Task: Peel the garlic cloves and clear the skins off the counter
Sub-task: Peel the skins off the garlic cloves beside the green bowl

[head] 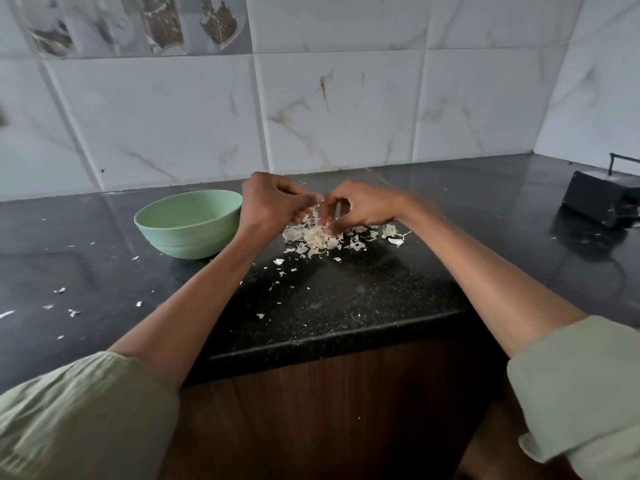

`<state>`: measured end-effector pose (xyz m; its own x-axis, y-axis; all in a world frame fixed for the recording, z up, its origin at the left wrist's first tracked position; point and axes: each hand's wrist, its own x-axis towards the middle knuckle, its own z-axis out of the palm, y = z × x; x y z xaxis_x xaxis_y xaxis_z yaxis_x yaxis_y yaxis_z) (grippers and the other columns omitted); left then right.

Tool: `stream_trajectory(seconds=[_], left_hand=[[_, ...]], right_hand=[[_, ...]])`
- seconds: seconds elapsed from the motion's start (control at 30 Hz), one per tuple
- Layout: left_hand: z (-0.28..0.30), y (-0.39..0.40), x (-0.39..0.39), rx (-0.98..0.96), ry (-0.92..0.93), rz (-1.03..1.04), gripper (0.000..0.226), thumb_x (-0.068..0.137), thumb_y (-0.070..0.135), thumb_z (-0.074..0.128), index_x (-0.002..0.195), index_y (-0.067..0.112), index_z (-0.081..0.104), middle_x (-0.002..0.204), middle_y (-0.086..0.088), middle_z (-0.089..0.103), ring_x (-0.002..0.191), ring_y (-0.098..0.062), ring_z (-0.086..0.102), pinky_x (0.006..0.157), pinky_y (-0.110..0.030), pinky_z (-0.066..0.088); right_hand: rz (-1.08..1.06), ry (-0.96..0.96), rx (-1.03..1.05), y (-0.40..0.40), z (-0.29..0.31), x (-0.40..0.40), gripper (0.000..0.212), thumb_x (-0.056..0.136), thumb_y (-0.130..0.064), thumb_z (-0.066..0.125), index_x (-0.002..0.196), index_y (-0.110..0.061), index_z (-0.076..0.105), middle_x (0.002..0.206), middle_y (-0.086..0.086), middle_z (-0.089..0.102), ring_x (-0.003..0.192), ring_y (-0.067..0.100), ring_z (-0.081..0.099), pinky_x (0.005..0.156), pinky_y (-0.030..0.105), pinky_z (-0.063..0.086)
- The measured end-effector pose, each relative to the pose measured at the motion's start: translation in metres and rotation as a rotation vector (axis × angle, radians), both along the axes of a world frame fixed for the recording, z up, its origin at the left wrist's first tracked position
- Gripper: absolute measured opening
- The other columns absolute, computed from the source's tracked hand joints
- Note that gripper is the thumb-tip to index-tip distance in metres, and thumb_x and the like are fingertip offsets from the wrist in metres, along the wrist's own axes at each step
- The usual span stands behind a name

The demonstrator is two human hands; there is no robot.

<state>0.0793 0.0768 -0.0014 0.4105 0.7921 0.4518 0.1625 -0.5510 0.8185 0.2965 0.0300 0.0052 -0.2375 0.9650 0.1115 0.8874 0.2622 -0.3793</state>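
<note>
We've got both hands, left hand (268, 204) and right hand (360, 207), pinching at a garlic clove (320, 211) over the skin pile (317, 239) on the counter (346, 299). Skins look papery and flyaway, so we'd pinch at the tip. Green bowl (188, 226) sits just left, black gadget (604, 197) far right.

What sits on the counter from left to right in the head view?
Scattered skin flakes → green bowl → left hand → right hand, both hands above the pile of garlic skins → black device at the far right.
</note>
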Motion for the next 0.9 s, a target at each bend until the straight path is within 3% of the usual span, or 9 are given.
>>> stream_trajectory(seconds=[0.13, 0.2, 0.27, 0.37, 0.43, 0.53, 0.67, 0.77, 0.9], left_hand=[[-0.001, -0.002, -0.001, 0.004, 0.052, -0.001, 0.040, 0.070, 0.039, 0.098, 0.077, 0.005, 0.077, 0.068, -0.009, 0.076, 0.071, -0.036, 0.076, 0.071, -0.043, 0.066], [-0.003, -0.001, 0.000, 0.021, 0.070, -0.003, 0.038, 0.073, 0.037, 0.096, 0.079, 0.005, 0.076, 0.067, -0.008, 0.076, 0.066, -0.030, 0.076, 0.070, -0.041, 0.065], [-0.004, 0.002, 0.003, 0.037, 0.071, -0.009, 0.029, 0.082, 0.028, 0.092, 0.082, 0.004, 0.076, 0.068, -0.008, 0.076, 0.060, -0.021, 0.072, 0.068, -0.038, 0.065], [-0.004, 0.005, 0.006, 0.032, 0.003, 0.004, 0.011, 0.094, 0.007, 0.078, 0.086, -0.001, 0.077, 0.073, -0.015, 0.077, 0.061, -0.021, 0.071, 0.068, -0.040, 0.066], [-0.003, 0.010, 0.006, 0.047, -0.028, 0.039, 0.015, 0.099, -0.002, 0.067, 0.087, -0.001, 0.077, 0.075, -0.015, 0.077, 0.062, -0.021, 0.071, 0.068, -0.036, 0.066], [-0.006, 0.015, 0.007, 0.071, 0.004, 0.056, 0.021, 0.102, -0.004, 0.060, 0.093, 0.001, 0.078, 0.076, -0.011, 0.076, 0.062, -0.009, 0.069, 0.068, -0.025, 0.062], [-0.009, 0.016, 0.008, 0.110, 0.063, 0.072, 0.016, 0.097, 0.000, 0.070, 0.095, 0.009, 0.082, 0.075, -0.001, 0.078, 0.064, -0.006, 0.073, 0.067, -0.022, 0.062], [-0.005, 0.010, 0.005, 0.064, 0.049, 0.039, 0.006, 0.093, 0.006, 0.079, 0.093, 0.010, 0.083, 0.074, -0.002, 0.079, 0.060, -0.010, 0.072, 0.062, -0.023, 0.062], [-0.003, 0.001, 0.005, 0.055, 0.057, 0.018, 0.009, 0.086, 0.017, 0.088, 0.087, 0.010, 0.083, 0.070, -0.002, 0.078, 0.058, -0.013, 0.070, 0.060, -0.024, 0.061]], right_hand=[[-0.044, -0.011, 0.021, -0.002, 0.003, 0.001, 0.016, 0.088, -0.030, 0.084, 0.095, -0.025, 0.071, 0.090, -0.009, 0.070, 0.072, -0.004, 0.060, 0.072, 0.023, 0.046], [-0.053, -0.001, 0.032, -0.007, 0.008, 0.002, 0.019, 0.088, -0.026, 0.085, 0.104, -0.021, 0.075, 0.095, -0.005, 0.074, 0.077, -0.001, 0.063, 0.075, 0.026, 0.048], [-0.024, 0.051, 0.022, -0.013, 0.014, 0.001, 0.019, 0.090, -0.019, 0.082, 0.107, -0.026, 0.075, 0.105, -0.002, 0.077, 0.076, -0.003, 0.064, 0.077, 0.028, 0.050], [0.022, 0.084, 0.021, -0.016, 0.018, -0.003, 0.021, 0.092, -0.020, 0.081, 0.109, -0.028, 0.074, 0.101, -0.008, 0.075, 0.066, -0.005, 0.057, 0.066, 0.018, 0.042], [0.045, 0.063, -0.001, -0.014, 0.017, -0.010, 0.024, 0.091, -0.029, 0.082, 0.112, -0.019, 0.076, 0.090, -0.014, 0.070, 0.063, -0.009, 0.054, 0.060, 0.009, 0.035], [0.065, 0.013, -0.034, -0.008, 0.007, -0.023, 0.034, 0.087, -0.036, 0.084, 0.111, -0.013, 0.075, 0.087, -0.010, 0.066, 0.062, -0.007, 0.052, 0.058, 0.012, 0.034], [0.050, 0.044, -0.039, -0.006, 0.004, -0.024, 0.025, 0.088, -0.028, 0.084, 0.102, -0.010, 0.072, 0.087, 0.009, 0.065, 0.070, 0.007, 0.051, 0.065, 0.025, 0.037], [0.006, 0.057, -0.006, -0.012, 0.009, -0.018, 0.020, 0.093, -0.028, 0.080, 0.103, -0.011, 0.074, 0.084, -0.002, 0.067, 0.065, 0.000, 0.050, 0.061, 0.015, 0.036], [-0.040, 0.100, -0.021, -0.019, 0.013, -0.009, 0.022, 0.102, -0.034, 0.068, 0.105, -0.014, 0.078, 0.083, -0.002, 0.079, 0.066, 0.019, 0.057, 0.062, 0.028, 0.039]])
